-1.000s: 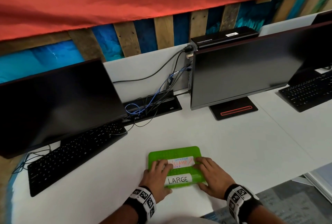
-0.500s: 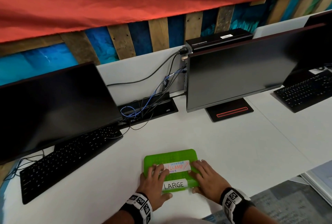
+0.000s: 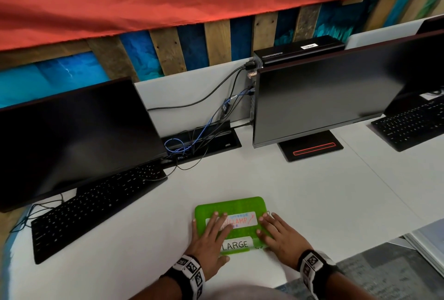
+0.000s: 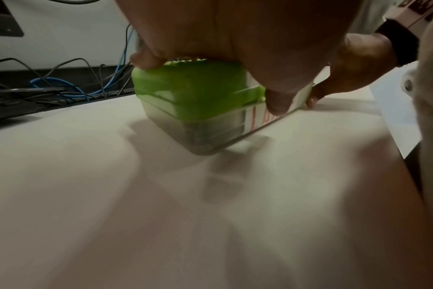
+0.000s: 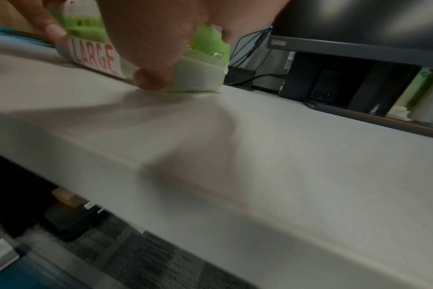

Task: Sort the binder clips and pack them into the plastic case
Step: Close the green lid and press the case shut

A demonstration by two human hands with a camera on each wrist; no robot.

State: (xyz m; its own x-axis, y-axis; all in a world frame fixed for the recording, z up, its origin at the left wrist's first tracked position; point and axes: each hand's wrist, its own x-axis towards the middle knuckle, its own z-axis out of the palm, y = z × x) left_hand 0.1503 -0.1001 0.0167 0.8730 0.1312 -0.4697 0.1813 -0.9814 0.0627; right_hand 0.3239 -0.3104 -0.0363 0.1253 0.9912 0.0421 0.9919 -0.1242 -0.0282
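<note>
The plastic case (image 3: pixel 230 206) has a green lid and a clear base with a "LARGE" label, and it sits shut near the desk's front edge. My left hand (image 3: pixel 216 237) lies on the lid's left half with its thumb at the front wall. My right hand (image 3: pixel 266 225) covers the right end, its thumb (image 5: pixel 151 78) low on the front corner. In the left wrist view the case (image 4: pixel 185 93) shows dark contents through its base, too blurred to identify. A thin wire loop (image 5: pixel 218 54) sticks out at the lid seam on the right.
A black keyboard (image 3: pixel 96 203) and monitor (image 3: pixel 72 136) stand to the left. A second monitor (image 3: pixel 324 97) on its stand (image 3: pixel 310 148) is behind on the right. Loose cables (image 3: pixel 189 141) lie at the back. Another keyboard (image 3: pixel 413 126) sits far right.
Both hands have slid a little further onto the lid. The left fingers now cover part of the top label. The case stays in place on the desk.
</note>
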